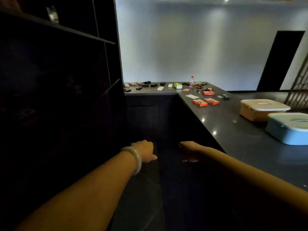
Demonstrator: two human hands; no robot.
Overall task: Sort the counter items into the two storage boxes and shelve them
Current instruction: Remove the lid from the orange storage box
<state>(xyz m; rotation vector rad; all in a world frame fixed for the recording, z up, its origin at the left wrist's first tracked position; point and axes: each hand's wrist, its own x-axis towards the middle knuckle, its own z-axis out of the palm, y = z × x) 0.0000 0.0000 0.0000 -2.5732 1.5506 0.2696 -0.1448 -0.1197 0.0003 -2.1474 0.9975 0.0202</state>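
Here, left hand and right hand loosely curled, holding nothing (orange packets' print unreadable).

L-shaped counter runs along far wall, then down the right side. Shelving unit stands at left, its end abutting counter's far-left end. Far run, left to right: small items in a scattered row, box, then bottle upright near the corner. Right run, near the corner: three flat boxes w/ a paper slip just left of them. Further toward viewer on same run: two lidded storage boxes, far one just behind near one, close together, at counter's right edge. Both forearms extend fwd below counter level, left hand and right hand side by side, apart.
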